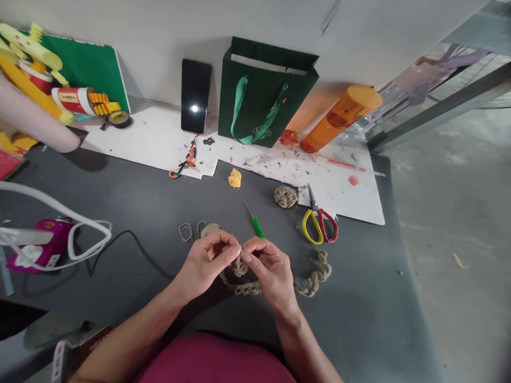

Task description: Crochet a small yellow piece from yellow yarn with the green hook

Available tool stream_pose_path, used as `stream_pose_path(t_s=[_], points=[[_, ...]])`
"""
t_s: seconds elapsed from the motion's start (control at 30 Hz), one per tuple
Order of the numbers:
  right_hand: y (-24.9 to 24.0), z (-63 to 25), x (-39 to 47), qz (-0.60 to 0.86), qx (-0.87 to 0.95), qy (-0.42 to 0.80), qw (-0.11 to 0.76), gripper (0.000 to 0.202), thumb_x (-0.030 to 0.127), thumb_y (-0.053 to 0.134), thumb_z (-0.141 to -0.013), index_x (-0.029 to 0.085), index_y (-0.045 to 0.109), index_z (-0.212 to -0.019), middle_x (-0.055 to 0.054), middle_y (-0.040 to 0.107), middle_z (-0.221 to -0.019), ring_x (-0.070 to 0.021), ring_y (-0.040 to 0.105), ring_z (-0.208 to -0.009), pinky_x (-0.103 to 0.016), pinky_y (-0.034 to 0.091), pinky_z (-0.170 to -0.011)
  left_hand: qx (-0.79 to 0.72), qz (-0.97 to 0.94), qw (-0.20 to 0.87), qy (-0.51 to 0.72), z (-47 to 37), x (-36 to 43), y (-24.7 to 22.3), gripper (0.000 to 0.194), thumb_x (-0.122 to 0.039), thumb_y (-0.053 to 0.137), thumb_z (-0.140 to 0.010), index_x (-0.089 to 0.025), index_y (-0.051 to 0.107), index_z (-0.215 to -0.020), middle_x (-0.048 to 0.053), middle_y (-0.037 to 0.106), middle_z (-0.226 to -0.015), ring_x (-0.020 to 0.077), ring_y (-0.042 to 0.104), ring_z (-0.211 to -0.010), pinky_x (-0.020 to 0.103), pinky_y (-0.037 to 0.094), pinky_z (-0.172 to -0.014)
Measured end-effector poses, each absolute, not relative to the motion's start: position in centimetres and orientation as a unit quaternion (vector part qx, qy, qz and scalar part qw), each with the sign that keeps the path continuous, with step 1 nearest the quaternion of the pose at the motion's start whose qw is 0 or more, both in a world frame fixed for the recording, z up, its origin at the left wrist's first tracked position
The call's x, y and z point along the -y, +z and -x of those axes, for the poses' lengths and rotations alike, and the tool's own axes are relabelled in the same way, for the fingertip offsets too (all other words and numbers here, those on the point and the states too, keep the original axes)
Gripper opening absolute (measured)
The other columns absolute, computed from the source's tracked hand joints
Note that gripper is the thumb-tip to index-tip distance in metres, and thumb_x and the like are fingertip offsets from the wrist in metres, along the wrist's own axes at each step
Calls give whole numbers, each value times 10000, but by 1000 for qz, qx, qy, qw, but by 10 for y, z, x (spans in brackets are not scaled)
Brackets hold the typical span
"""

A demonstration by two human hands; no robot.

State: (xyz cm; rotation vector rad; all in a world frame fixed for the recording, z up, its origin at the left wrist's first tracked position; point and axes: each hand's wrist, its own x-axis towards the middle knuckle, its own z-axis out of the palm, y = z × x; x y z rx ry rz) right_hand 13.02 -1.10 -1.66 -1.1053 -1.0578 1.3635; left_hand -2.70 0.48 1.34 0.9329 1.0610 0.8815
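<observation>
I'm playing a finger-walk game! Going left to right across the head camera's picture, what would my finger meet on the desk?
Pinkish-purple box → black phone → little yellow piece → green-handled tool → round knotted coil → scissors

Black phone (196, 96) and dark-green paper bag (255, 101) with ribbon handles standing against pale wall (151, 37). Translucent orange cylindrical container (339, 119) right of bag. Red-and-black beaded charm (190, 158) near phone. Magenta power strip (47, 234) on bench (371, 298), left side.

Both forearms reach forward, left fingers (223, 255) and right fingers (253, 252) pinched together.
</observation>
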Motion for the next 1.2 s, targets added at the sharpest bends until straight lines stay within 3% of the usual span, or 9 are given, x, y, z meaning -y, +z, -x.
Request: stream_pose_path(t_s=[0.27,0.5,0.7,0.9,1.2], points=[[-17,-129,12,458,530,455,550,64,197,722,-889,245,713,-848,-3,709,-784,-149,650,-746,-268,529,-703,-422,-269,793,346,26,-7,10,428,-555,792,-720,-187,574,-720,-87,434,-481,58,346,-430,208,225,-425],[-15,-128,15,462,520,451,559,55,229,702,-905,240,699,-852,-17,691,-773,-156,647,-724,-272,536,-658,-380,-289,802,358,27,-8,9,378,-498,787,-748,-166,607,-725,-55,498,-597,63,405,-509,232,288,-507],[-13,-129,15,452,545,413,573,113,147,684,-899,259,693,-881,-7,690,-790,-160,647,-756,-282,536,-688,-383,-313,791,361,27,-7,5,344,-479,762,-783,-166,623,-747,-50,509,-614,72,409,-522,250,292,-526],[-13,-134,15,449,623,349,537,149,130,648,-921,259,718,-948,-32,724,-827,-192,667,-765,-338,549,-700,-366,-325,804,337,30,-7,5,329,-449,745,-815,-165,603,-731,-43,524,-641,71,432,-539,241,316,-536],[-9,-134,15,432,657,315,531,184,130,641,-924,271,746,-977,-37,724,-807,-192,668,-716,-333,560,-634,-374,-338,796,336,32,-6,10,350,-481,744,-816,-153,630,-773,-28,547,-667,82,476,-566,244,355,-562]])
